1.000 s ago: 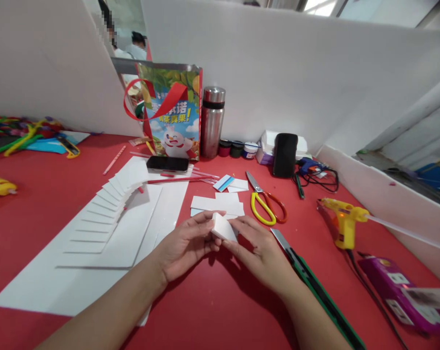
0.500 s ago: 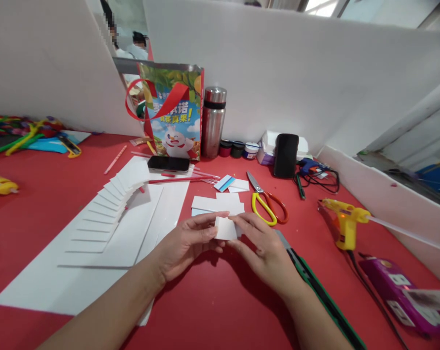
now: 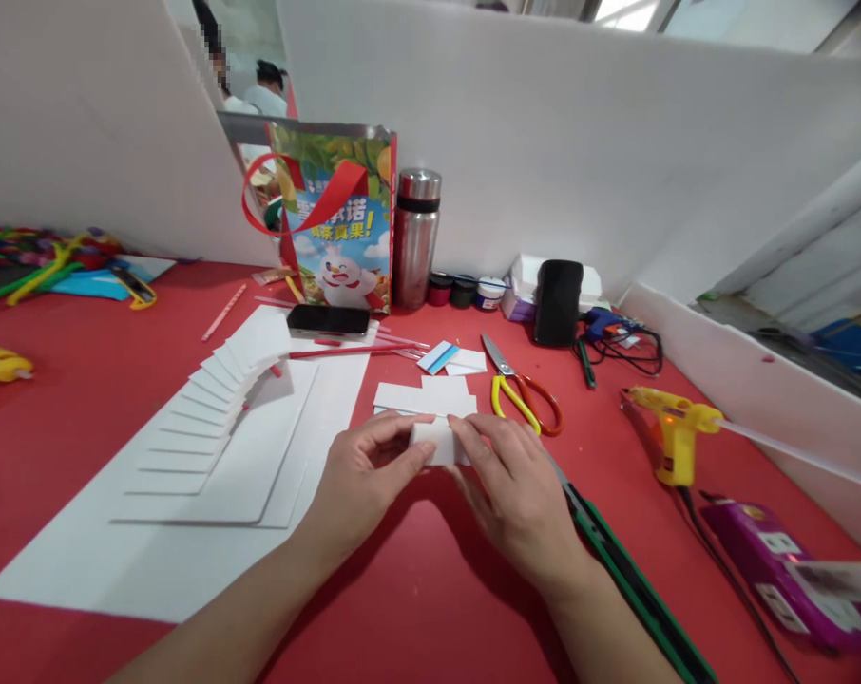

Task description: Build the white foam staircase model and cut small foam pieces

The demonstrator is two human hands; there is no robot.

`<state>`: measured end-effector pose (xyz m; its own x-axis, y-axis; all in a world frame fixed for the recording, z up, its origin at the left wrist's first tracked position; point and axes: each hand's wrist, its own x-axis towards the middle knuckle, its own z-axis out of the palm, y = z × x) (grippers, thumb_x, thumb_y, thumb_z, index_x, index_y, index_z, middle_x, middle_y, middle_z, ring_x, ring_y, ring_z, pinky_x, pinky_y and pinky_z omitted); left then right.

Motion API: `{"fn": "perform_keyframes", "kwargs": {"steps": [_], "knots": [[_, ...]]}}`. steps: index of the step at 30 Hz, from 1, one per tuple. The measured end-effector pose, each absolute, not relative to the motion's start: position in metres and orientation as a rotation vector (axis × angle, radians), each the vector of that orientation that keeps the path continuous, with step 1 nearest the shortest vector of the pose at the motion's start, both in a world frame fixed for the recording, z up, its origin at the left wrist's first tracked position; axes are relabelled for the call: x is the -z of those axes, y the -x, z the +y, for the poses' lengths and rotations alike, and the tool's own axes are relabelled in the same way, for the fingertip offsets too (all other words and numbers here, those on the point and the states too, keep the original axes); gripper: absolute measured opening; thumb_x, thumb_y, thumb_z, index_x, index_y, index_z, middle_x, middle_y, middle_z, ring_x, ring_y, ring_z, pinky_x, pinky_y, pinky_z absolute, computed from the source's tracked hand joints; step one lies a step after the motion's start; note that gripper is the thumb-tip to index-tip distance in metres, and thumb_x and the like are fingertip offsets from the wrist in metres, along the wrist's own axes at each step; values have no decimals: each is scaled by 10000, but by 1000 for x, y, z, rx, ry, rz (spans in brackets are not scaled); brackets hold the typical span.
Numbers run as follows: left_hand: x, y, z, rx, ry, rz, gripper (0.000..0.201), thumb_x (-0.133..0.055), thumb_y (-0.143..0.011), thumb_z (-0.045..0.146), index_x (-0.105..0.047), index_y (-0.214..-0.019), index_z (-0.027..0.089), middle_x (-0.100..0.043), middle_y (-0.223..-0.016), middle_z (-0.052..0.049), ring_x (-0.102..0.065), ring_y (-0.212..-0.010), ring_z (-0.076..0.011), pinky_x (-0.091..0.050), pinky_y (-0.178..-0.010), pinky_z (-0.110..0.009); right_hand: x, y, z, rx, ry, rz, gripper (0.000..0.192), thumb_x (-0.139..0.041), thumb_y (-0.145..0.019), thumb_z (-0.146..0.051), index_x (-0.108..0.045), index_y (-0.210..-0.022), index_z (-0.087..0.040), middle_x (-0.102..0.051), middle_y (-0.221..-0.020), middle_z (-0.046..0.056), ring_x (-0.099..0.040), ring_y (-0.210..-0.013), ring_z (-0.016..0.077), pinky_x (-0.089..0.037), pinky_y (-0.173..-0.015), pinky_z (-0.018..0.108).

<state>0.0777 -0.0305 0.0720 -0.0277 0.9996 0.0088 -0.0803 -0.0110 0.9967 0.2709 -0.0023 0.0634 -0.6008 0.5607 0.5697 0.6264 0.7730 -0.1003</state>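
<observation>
Foam block (image 3: 436, 443) pinched between both hands, low over red table (image 3: 81, 380), centre of view.
Left hand (image 3: 363, 484): thumb and fingertips closed on block's left end, palm down, wrist toward near edge.
Right hand (image 3: 520, 494): fingers lying over block's right end and top, gripping it, back of hand up.
Block white, roughly rectangular, long side running left-right; only middle and top face visible, ends hidden under fingers. Touching table or just above it: cannot tell.
Just behind block: 2 or 3 flat white strips (image 3: 425, 397), overlapping, flat on table.
Further back: small blue-and-white piece (image 3: 439, 357) beside another white scrap.
Right of strips: scissors (image 3: 520, 389), 1 yellow and 1 red handle, blades pointing away.
Just right of right hand: green-edged knife (image 3: 616, 570) lying diagonally, tip hidden behind hand.
Far right: yellow glue gun (image 3: 677, 427) standing on its stand, cable trailing toward near edge; purple box (image 3: 779, 560) near it.
Left of left hand: big white sheets (image 3: 188, 532) with fanned stair-like stack (image 3: 202, 418) on top.
Back row against white partition: phone (image 3: 329, 319) flat, printed bag (image 3: 337, 218), steel flask (image 3: 416, 237), 3 small pots (image 3: 464, 291), black case (image 3: 557, 302) upright.
</observation>
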Motion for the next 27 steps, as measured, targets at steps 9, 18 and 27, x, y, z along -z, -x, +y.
{"fn": "perform_keyframes", "kwargs": {"steps": [9, 18, 27], "knots": [[-73, -72, -26, -1264, -935, 1126, 198, -766, -828, 282, -776, -978, 152, -767, -881, -48, -683, -826, -180, -530, -788, -277, -63, -267, -7, -410, 1042, -2017, 577, -699, -905, -344, -461, -1417, -227, -592, -1252, 145, -595, -1085, 284, -509, -904, 456], [-65, -73, -22, -1239, -701, 971, 233, -835, -766, 285, -769, -907, 112, -754, -814, -63, -663, -731, -149, -524, -743, -258, -82, -264, -12, -1492, 1227, -1265, 315, -729, -827, -462, -620, -748, -177, -487, -561, -55, -372, -510, 79, -293, -489, 225], [-69, -72, -28, -1043, -900, 1036, 280, -786, -822, 377, -713, -990, 165, -695, -848, -26, -624, -742, -129, -487, -701, -237, -72, -283, -28, -1715, 1267, -905, 384, -823, -674, -441, -581, -599, -152, -384, -480, -90, -185, -425, 25, -87, -426, 226]]}}
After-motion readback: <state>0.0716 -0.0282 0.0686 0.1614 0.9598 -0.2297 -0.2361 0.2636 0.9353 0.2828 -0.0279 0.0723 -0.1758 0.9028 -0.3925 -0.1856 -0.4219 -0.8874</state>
